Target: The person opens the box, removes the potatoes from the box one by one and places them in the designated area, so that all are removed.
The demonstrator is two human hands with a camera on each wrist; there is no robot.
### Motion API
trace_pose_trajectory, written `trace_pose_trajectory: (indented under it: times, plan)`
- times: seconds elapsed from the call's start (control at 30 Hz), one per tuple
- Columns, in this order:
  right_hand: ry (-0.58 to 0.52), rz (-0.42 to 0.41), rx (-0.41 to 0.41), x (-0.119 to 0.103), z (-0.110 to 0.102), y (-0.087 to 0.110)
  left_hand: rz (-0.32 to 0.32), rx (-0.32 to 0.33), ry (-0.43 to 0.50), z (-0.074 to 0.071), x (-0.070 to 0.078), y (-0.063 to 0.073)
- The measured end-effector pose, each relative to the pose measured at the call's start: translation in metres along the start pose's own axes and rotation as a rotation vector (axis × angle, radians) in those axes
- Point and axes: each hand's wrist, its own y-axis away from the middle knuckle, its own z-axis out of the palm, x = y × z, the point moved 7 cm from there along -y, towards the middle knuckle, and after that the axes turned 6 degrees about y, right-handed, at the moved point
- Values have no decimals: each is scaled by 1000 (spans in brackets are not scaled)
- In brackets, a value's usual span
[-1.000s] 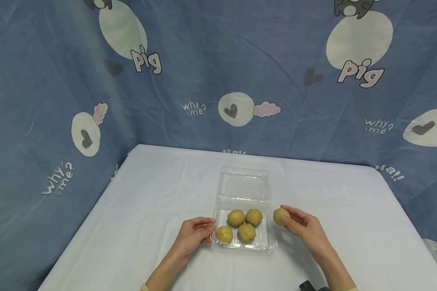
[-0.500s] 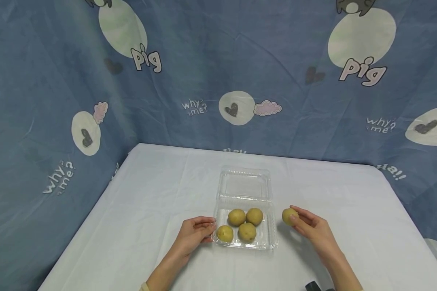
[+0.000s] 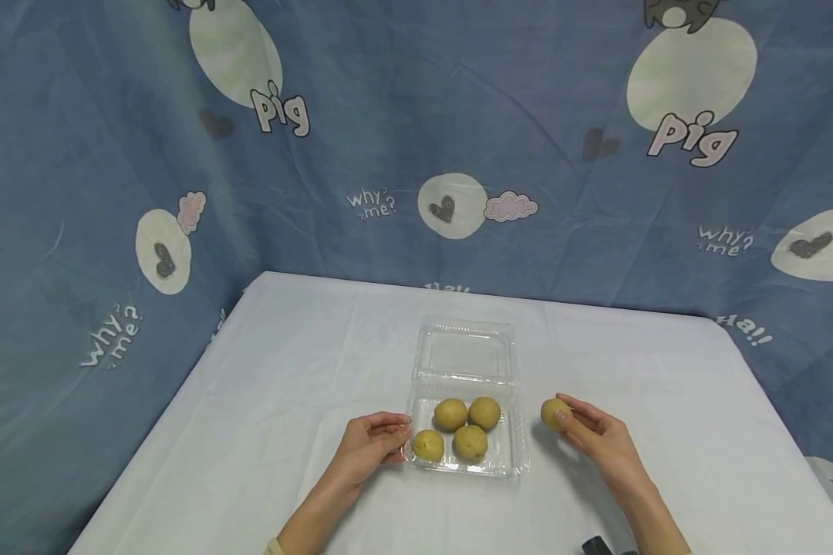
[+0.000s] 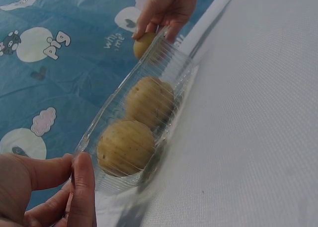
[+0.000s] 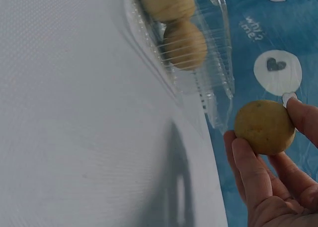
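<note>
Potato (image 5: pixel 263 125) pinched between thumb and fingers of the right hand (image 3: pixel 600 443), raised off the table (image 3: pixel 639 370), beyond the right rim of the clear plastic clamshell (image 3: pixel 507 453) and apart from it. Parted only to the potato's width, with the thumb on the near side and a finger round the far side; forearm slanting in from the lower right. Opposite, left hand (image 3: pixel 369 447) with thumb and fingers gripping the left rim of the clamshell, probably to steady it; forearm reaching in from the lower left.

Partway along, judging by the layout: 4 potatoes inside the clamshell, 1 outside in the right hand. Cannot tell from these views whether on the way in or out. Gathered towards the left of the base: front-left potato (image 3: pixel 428 446), just inside the gripped rim; front-right potato (image 3: pixel 470 443), close against the 2 behind; rear-left potato (image 3: pixel 451 415) and rear-right potato (image 3: pixel 484 413), side by side, seemingly touching. Not done as shown: joining of the held potato to the other 4, and closing of the lid (image 3: pixel 465 351), folded back flat behind the base, untouched by either hand.

Farther out, behind the table, printed blue curtain (image 3: pixel 389 116) with "pig" lettering.
</note>
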Motion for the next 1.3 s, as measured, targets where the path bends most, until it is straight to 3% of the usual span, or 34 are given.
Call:
trace_pose_trajectory:
  times: [0.5, 1.3]
  plan:
    - [-42, 14, 23, 11, -4, -5, -4, -18, 0, 0, -3, 0]
    - [21, 52, 61, 23, -11, -12, -13, -3, 14, -1, -3, -2]
